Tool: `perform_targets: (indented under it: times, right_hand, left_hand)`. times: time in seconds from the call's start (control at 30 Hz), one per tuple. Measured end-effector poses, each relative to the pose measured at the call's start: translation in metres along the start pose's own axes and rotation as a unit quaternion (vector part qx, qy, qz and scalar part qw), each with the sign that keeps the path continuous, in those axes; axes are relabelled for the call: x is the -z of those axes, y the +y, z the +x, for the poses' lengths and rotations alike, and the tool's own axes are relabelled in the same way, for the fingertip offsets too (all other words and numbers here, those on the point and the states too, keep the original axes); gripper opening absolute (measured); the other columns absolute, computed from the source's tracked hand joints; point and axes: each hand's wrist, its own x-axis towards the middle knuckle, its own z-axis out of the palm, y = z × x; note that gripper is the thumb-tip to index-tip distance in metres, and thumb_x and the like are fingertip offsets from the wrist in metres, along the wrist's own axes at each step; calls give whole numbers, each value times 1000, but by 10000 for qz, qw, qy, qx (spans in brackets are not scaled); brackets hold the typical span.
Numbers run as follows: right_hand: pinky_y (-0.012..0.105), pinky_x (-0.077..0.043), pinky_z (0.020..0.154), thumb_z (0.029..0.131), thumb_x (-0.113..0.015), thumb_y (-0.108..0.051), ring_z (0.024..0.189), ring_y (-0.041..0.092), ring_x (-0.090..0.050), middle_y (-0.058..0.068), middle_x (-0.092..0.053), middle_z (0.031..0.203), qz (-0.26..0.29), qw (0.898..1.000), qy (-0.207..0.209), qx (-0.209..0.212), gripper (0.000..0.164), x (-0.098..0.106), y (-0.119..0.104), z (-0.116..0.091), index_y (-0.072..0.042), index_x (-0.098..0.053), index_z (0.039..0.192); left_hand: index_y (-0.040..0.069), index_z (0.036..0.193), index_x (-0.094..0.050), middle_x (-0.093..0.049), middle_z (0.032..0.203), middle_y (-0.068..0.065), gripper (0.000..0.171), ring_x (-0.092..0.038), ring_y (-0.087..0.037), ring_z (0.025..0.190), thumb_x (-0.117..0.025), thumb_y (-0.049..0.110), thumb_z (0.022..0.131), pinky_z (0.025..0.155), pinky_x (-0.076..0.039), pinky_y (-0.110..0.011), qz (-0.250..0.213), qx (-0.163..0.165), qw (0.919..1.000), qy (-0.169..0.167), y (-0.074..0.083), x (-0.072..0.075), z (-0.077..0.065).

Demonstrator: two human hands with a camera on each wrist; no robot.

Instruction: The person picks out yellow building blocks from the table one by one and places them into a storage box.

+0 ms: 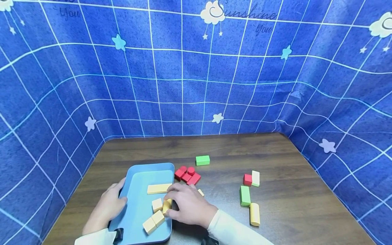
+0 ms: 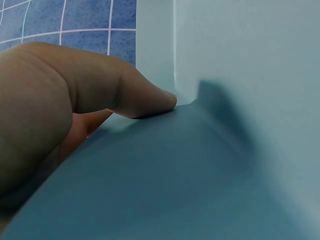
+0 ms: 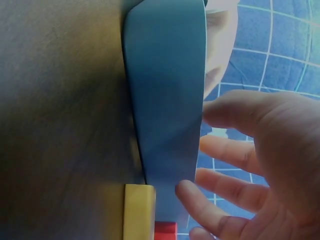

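Observation:
A blue tray (image 1: 137,177) lies on the left of the table. My left hand (image 1: 110,204) grips its left rim, with the thumb (image 2: 145,95) over the inner side of the wall. Over the tray's right side, my right hand (image 1: 193,206) pinches a yellow block (image 1: 166,207) between thumb and fingers; its full shape is hidden. Close by in the tray are a long pale wooden block (image 1: 159,189), a single wooden cube (image 1: 157,205) and two more light wooden cubes (image 1: 153,222) side by side. In the right wrist view, the tray's outer wall (image 3: 165,100) hides the pinched block.
Several red blocks (image 1: 193,178) sit just right of the tray, with a green block (image 1: 202,160) behind them. A yellow block (image 3: 139,212) stands by the tray's outer wall. Farther right are a red cube (image 1: 247,179), a pale block (image 1: 255,178), a green block (image 1: 245,195) and a yellow half-round block (image 1: 255,214).

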Motion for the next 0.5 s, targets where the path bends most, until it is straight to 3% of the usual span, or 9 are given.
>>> perform_targets:
  times: [0.2,0.5]
  right_hand:
    - [39,-44,78,80,-66,-43,108,-1,-41,-10,-54,116,10,9998,203,72,30,-1,3,-4,-28,-67,106]
    - [43,-41,91,83,-63,-36,113,4,-39,-4,-52,122,69,9988,453,177,27,3,6,-9,-25,-67,107]
  left_hand:
    - [-2,147,-21,-34,138,-31,69,-35,-48,120,-50,7,85,90,-38,-66,-7,-25,10000,4,0,-1,0]
    - [-2,147,-20,-34,137,-32,70,-35,-49,119,-50,7,85,90,-37,-66,-5,-11,10000,1,1,0,-1]
